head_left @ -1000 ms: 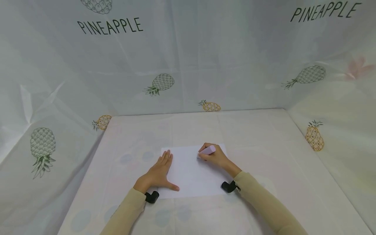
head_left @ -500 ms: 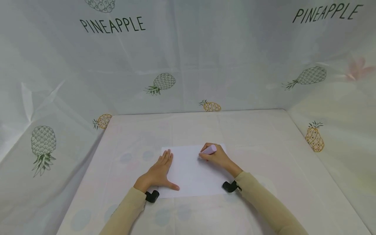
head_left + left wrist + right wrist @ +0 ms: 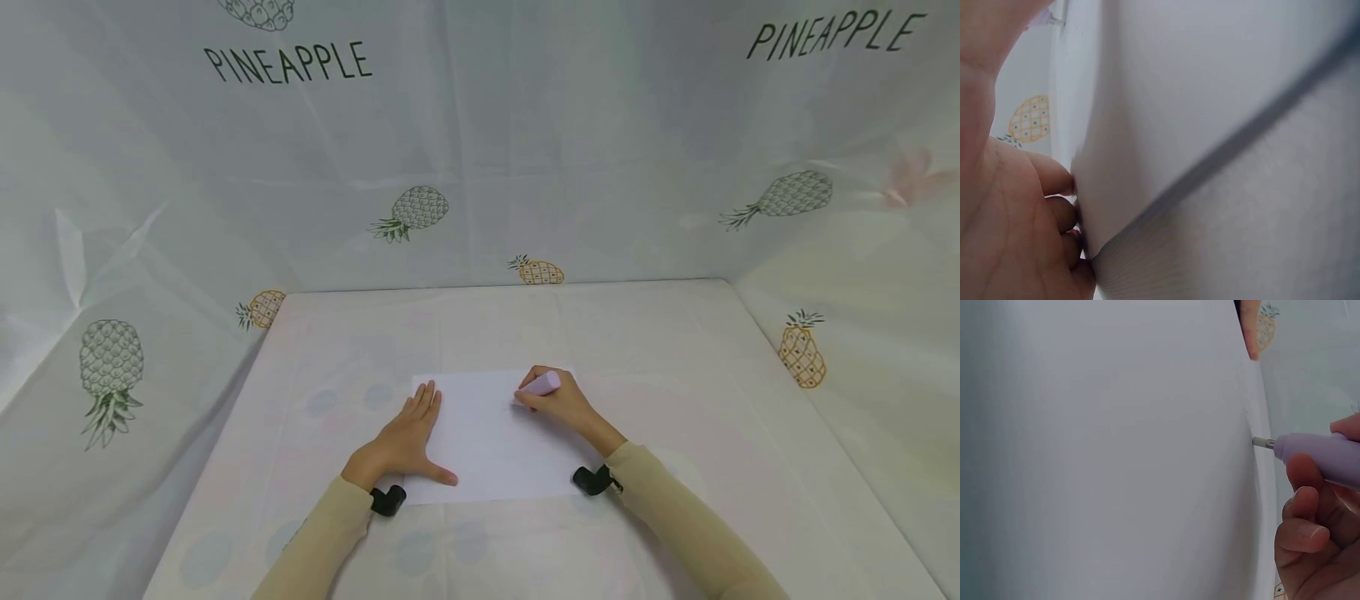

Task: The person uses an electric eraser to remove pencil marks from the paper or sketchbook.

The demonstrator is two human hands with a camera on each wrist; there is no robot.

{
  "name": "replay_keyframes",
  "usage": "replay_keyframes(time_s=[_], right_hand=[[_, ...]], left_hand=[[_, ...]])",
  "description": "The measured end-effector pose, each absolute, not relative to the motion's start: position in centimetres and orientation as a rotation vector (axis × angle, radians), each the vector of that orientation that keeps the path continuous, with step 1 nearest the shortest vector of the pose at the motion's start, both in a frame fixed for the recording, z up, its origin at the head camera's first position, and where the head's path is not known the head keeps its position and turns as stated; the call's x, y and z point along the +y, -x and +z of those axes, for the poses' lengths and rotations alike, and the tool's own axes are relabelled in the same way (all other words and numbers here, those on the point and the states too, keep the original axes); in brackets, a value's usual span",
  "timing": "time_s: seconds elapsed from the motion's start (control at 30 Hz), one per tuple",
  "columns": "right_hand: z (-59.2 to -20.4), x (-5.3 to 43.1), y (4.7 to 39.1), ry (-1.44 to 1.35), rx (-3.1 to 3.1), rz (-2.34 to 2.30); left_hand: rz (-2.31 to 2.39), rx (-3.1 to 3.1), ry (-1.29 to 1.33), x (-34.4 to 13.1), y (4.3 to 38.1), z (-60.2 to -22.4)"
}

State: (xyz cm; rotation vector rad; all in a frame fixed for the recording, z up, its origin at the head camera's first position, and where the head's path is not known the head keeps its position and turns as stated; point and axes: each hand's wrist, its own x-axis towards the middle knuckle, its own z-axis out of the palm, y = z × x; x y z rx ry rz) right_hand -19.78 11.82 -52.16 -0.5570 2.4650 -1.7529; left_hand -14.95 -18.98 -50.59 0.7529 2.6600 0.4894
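A white sheet of paper point(image 3: 480, 454) lies on the cloth-covered table. My left hand point(image 3: 401, 442) rests on its left edge, fingers straight and thumb spread; in the left wrist view its fingertips point(image 3: 1060, 178) touch the sheet. On the upper right part of the paper, my right hand point(image 3: 570, 404) holds a lilac electric eraser point(image 3: 542, 383) like a pen. The right wrist view shows the eraser's lilac body point(image 3: 1322, 453) between thumb and fingers, its pale tip point(image 3: 1261, 442) at the paper's surface. A few tiny dark specks show near that tip.
Pale tablecloth point(image 3: 645, 333) with faint coloured dots surrounds the sheet. Hanging cloth point(image 3: 600, 167) printed with pineapples encloses the back and both sides. A black wrist camera sits on each wrist, the left one point(image 3: 388, 501) and the right one point(image 3: 592, 480).
My right hand has shifted slightly to the right across the paper, still holding the electric eraser. The left hand stays in place on the sheet.
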Motion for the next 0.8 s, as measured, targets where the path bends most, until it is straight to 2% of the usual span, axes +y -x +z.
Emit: replay_keyframes(time_s=[0.17, 0.4, 0.8], right_hand=[[-52.0, 12.0, 19.6, 0.522, 2.424, -1.769], [-48.6, 11.9, 18.0, 0.479, 2.392, -1.775], [-51.9, 12.9, 19.2, 0.468, 2.44, -1.768]], left_hand=[[0.493, 2.659, -0.75, -19.0, 14.9, -50.6], [0.499, 2.656, -0.749, -18.9, 14.8, -50.6], [0.475, 2.656, -0.734, -19.1, 14.8, -50.8]])
